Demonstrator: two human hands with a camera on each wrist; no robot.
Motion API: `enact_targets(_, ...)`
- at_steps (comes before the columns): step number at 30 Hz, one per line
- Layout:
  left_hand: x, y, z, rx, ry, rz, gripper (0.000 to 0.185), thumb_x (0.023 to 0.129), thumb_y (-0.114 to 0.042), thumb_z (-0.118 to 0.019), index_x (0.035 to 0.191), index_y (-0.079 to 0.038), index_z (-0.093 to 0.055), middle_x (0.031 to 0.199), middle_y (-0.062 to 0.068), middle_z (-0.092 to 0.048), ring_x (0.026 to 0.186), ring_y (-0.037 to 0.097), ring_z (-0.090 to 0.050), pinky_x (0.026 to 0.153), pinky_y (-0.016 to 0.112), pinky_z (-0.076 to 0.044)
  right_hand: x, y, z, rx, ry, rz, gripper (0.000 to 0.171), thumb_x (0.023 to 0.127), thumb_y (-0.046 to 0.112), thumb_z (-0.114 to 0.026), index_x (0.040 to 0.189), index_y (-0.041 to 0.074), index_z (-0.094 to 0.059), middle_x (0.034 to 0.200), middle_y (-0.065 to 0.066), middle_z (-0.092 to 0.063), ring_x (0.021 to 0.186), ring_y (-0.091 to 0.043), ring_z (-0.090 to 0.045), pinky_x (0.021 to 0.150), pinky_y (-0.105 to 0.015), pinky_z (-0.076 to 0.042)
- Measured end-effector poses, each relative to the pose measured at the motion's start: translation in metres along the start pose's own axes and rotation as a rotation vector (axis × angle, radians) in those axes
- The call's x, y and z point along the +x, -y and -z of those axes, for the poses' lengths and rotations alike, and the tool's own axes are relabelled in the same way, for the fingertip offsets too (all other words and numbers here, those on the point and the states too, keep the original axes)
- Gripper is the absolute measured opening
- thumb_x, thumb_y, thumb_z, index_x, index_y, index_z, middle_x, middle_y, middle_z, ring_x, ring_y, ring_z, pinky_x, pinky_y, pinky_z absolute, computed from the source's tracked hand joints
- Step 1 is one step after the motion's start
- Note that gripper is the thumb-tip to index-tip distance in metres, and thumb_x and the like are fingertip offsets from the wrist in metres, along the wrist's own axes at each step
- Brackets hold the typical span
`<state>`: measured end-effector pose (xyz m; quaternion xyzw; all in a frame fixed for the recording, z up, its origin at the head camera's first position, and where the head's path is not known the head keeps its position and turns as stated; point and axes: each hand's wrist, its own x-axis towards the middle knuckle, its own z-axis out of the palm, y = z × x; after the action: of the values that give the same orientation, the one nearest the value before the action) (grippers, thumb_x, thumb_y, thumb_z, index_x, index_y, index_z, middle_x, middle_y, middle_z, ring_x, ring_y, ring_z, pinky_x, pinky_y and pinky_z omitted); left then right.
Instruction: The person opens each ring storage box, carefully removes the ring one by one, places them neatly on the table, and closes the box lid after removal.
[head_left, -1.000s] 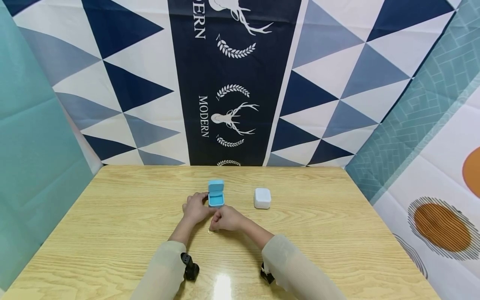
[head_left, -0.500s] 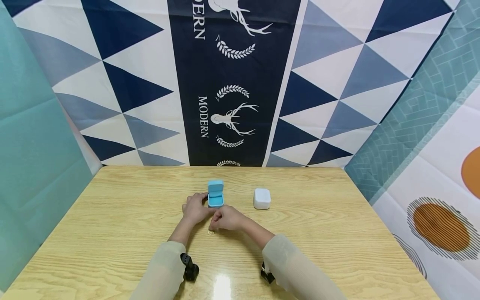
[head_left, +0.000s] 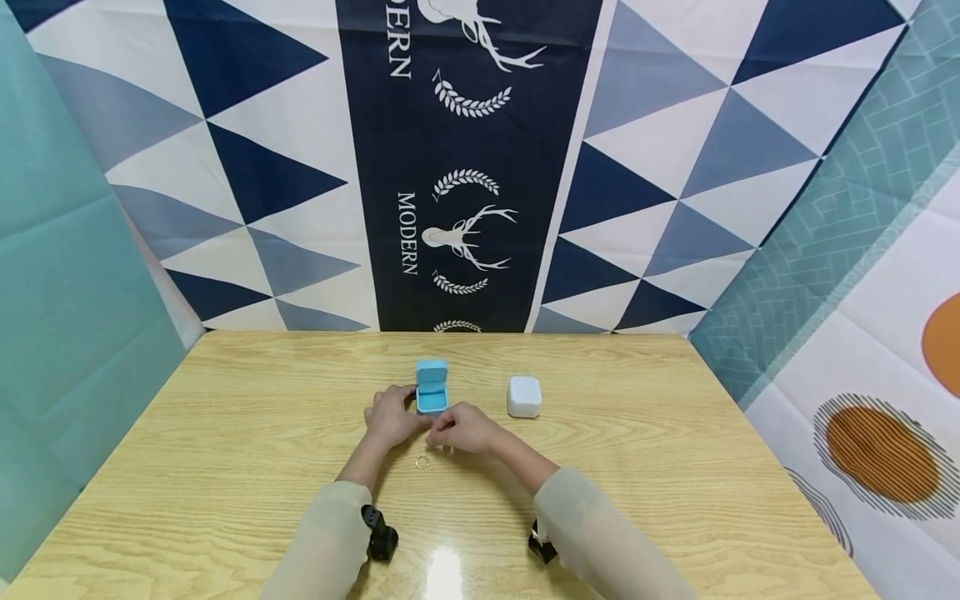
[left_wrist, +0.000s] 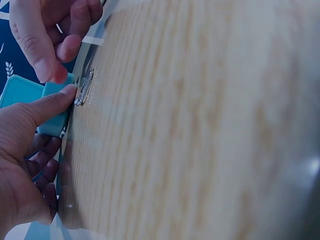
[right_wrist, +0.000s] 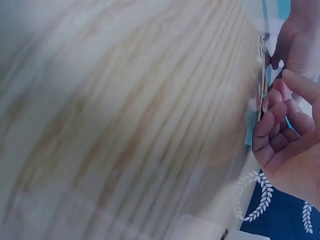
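Observation:
A light-blue ring box [head_left: 432, 403] stands on the table with its lid raised. My left hand [head_left: 392, 417] holds it from the left, the thumb along its front and a finger by its side. Just nearer to me lies a thin ring [head_left: 422, 462] on the wood, sparkly in the left wrist view. My right hand [head_left: 467, 428] hovers beside the ring, in front of the box, with fingers loosely curled. In the right wrist view its thumb and fingertips show nothing between them. The ring lies apart from both hands.
To the right of the box stands a small white rounded box [head_left: 524, 397]. The wooden table [head_left: 645, 483] ends at a patterned cloth [head_left: 465, 250] behind. Black wrist cameras sit on both forearms.
My right hand has drawn up and to the right, away from the ring, which now shows whole on the table. The left hand and the ring box have stayed put.

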<state>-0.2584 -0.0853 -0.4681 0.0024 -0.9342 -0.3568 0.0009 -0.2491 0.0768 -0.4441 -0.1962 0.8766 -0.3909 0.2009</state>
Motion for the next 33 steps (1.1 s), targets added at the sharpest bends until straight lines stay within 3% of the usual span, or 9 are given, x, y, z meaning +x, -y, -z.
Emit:
enact_targets(10, 0.001, 0.0, -0.001, 0.001, 0.002, 0.002, 0.071, 0.072, -0.035, -0.079, 0.132, -0.007, -0.054, 0.121, 0.014, -0.057, 0.108, 0.033, -0.045, 0.08, 0.044, -0.03, -0.002, -0.006, 0.008, 0.046, -0.048, -0.031, 0.025, 0.091, 0.027, -0.06, 0.091, 0.006, -0.072, 0.079, -0.007, -0.068, 0.057, -0.012, -0.054, 0.051, -0.024, -0.043)
enact_targets(21, 0.001, 0.0, -0.001, -0.013, 0.004, -0.001, 0.073, 0.069, -0.038, -0.081, 0.131, -0.009, -0.055, 0.118, 0.013, -0.059, 0.105, 0.032, -0.046, 0.077, 0.041, -0.029, -0.001, -0.008, 0.015, 0.186, -0.197, -0.119, 0.024, 0.091, 0.024, -0.06, 0.098, 0.004, -0.07, 0.085, -0.014, -0.068, 0.069, -0.019, -0.064, 0.057, -0.027, -0.05)
enact_targets(29, 0.001, 0.0, -0.001, -0.005, 0.001, 0.002, 0.075, 0.068, -0.039, -0.082, 0.13, -0.008, -0.055, 0.12, 0.013, -0.059, 0.106, 0.032, -0.046, 0.078, 0.042, -0.03, 0.003, -0.01, 0.018, 0.269, -0.31, -0.165, 0.031, 0.09, 0.029, -0.061, 0.098, 0.0, -0.068, 0.078, -0.012, -0.064, 0.063, -0.013, -0.056, 0.056, -0.025, -0.048)
enact_targets(33, 0.001, 0.0, -0.001, -0.007, 0.005, 0.002, 0.075, 0.068, -0.039, -0.082, 0.13, -0.008, -0.055, 0.12, 0.012, -0.059, 0.105, 0.031, -0.046, 0.076, 0.041, -0.029, 0.005, -0.009, 0.018, 0.315, -0.345, -0.186, 0.033, 0.091, 0.031, -0.06, 0.1, 0.001, -0.068, 0.082, -0.012, -0.065, 0.064, -0.014, -0.056, 0.056, -0.026, -0.048)
